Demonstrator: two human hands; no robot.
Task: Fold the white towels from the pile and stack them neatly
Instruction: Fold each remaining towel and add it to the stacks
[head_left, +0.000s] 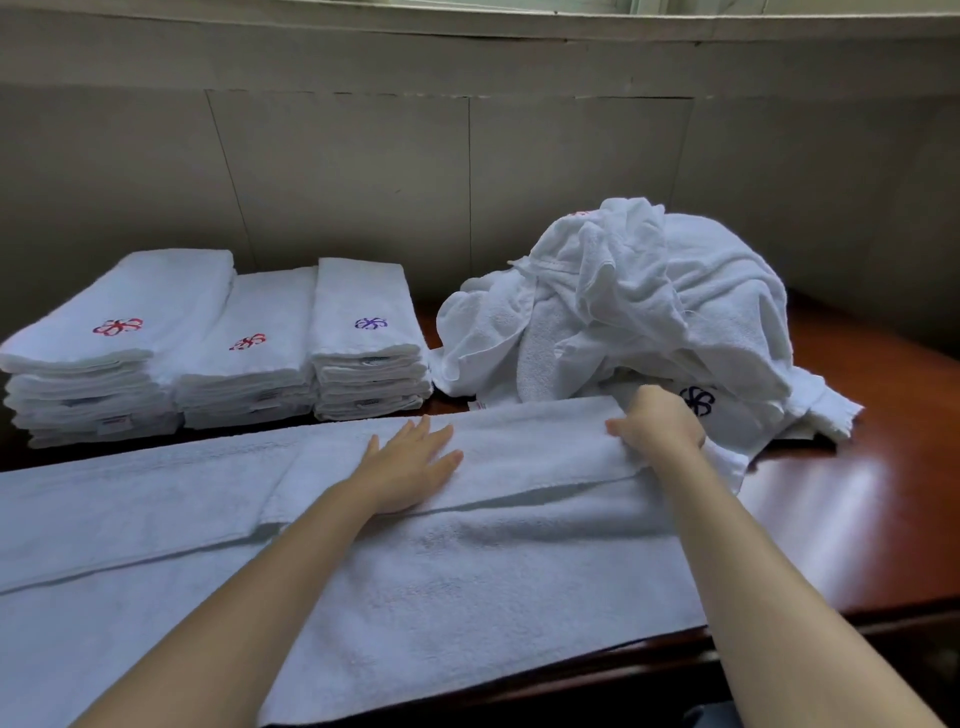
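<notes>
reddish-brown polished wooden table (857, 499), glossy, catching pale reflected light along right side. grey panelled wall (363, 171) behind, divided by thin vertical seams. pale window ledge (467, 23) across top edge. soft, dim daylight throughout.

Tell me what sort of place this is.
Probably a hotel or laundry linen room: three stacks of folded logo towels, an unfolded white pile, and one towel spread on a wooden table.

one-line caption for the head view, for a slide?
Left hand flat on the spread towel, right hand gripping its folded edge, between folded stacks and pile.
</notes>
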